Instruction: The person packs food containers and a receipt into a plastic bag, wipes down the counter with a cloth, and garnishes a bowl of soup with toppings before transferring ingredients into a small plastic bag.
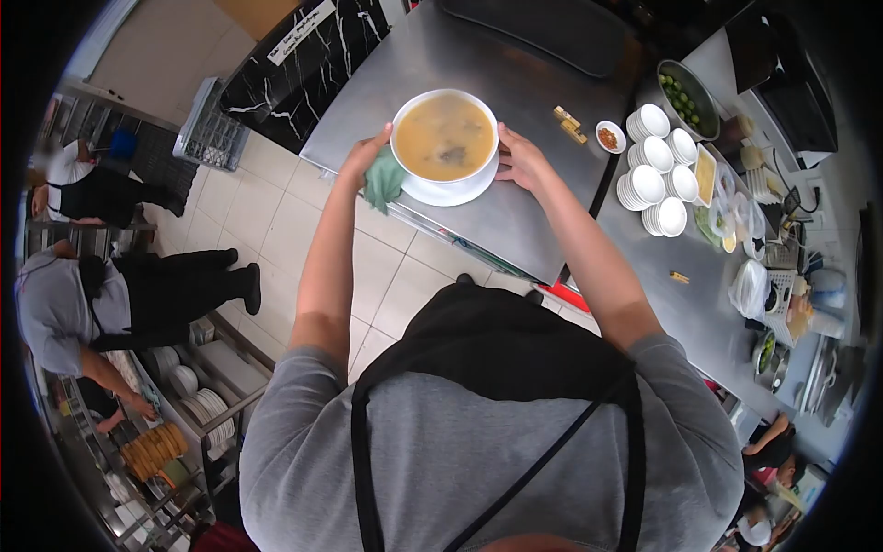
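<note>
A white bowl of cloudy yellow-brown soup (444, 135) with dark pieces in it sits upright on a white plate (452, 193), near the front edge of the steel table. My left hand (364, 156) holds the bowl's left side, with a green cloth (384, 179) bunched between my hand and the bowl's lower side. On the opposite side, my right hand (521, 160) is pressed against the bowl, its fingers curling toward the plate rim. The bowl hides some fingertips of both hands.
To the right are stacked small white bowls (651, 155), a red-flecked condiment dish (610, 137) and a metal bowl of green limes (679, 97). A dark tray (543, 28) lies at the back. Co-workers (83, 294) stand left by a dish rack (207, 405).
</note>
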`<state>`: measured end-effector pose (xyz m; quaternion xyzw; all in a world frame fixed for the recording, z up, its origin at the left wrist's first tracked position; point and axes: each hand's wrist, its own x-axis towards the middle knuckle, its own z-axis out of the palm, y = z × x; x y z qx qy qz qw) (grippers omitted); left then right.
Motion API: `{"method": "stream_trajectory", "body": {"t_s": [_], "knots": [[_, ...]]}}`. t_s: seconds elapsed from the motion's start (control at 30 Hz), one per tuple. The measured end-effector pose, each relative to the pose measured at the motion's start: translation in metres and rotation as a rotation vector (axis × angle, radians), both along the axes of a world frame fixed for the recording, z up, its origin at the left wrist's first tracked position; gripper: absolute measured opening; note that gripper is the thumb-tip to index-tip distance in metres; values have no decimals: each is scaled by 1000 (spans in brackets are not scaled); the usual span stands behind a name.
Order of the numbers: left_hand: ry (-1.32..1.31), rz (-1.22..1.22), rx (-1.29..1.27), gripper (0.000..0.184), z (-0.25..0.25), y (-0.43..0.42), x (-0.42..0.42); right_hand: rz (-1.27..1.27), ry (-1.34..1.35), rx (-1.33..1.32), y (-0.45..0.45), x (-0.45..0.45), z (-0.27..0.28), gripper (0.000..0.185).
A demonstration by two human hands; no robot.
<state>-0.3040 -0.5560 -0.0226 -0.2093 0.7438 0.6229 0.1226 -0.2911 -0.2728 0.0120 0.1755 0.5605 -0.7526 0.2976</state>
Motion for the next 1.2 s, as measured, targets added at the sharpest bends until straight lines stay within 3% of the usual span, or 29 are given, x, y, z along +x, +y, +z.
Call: {"method": "stream_trajectory", "body": {"t_s": [0.07, 0.3, 0.37, 0.47, 0.57, 0.8, 1.2], "knots": [[-147, -177, 323, 65, 5, -12, -7, -21, 30, -9, -4, 5, 6, 45], [-327, -259, 191, 60, 9, -15, -21, -61, 92, -60, -4, 8, 7, 41], [-319, -246, 427, 61, 4, -14, -16, -82, 91, -64, -5, 7, 3, 40], [-248, -184, 484, 62, 2, -9, -10, -112, 82, -66, -5, 10, 7, 40], [-245, -158, 438, 56, 2, -2, -6, -123, 89, -62, 2, 13, 14, 41], [-174, -201, 373, 61, 38, 44, 15, -164, 158, -55, 45, 41, 25, 42], [-215, -498, 253, 65, 70, 195, 90, -353, 113, -5, 185, 177, 44, 52]]}}
